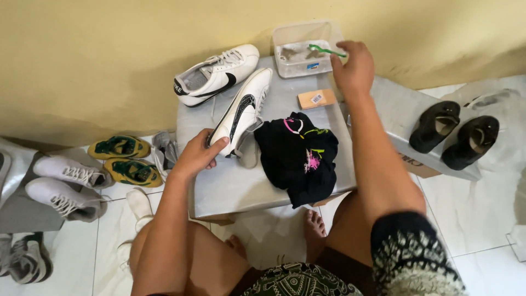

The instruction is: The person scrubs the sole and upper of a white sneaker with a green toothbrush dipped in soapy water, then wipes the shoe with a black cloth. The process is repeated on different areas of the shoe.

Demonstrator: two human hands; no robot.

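The left hand (198, 153) rests on the heel end of a white sneaker with a black curved stripe (243, 111), its fingers (215, 143) curled over the heel collar and the thumb pressing the side, so the shoe is pinned lying on its side on the low grey table (230, 186). The shoe looks light and fairly stiff in the sole but soft and yielding in the upper; the smooth leather-like side would likely be slippery if wet, so the heel counter and the sole edge seem the firmest places to take hold. The right hand (355, 68) is closed around the handle of a green toothbrush (324, 50), its fingers pinched tight on it, with the bristle end over a clear plastic tub (300, 48) at the back of the table by the yellow wall. The brush is thin, light and a little springy, best held near mid-handle for control. The matching second sneaker (216, 74) lies just behind the first, apart from it. A black cloth with coloured print (298, 156) lies crumpled beside the shoe, and a small tan block (316, 98) sits between cloth and tub.
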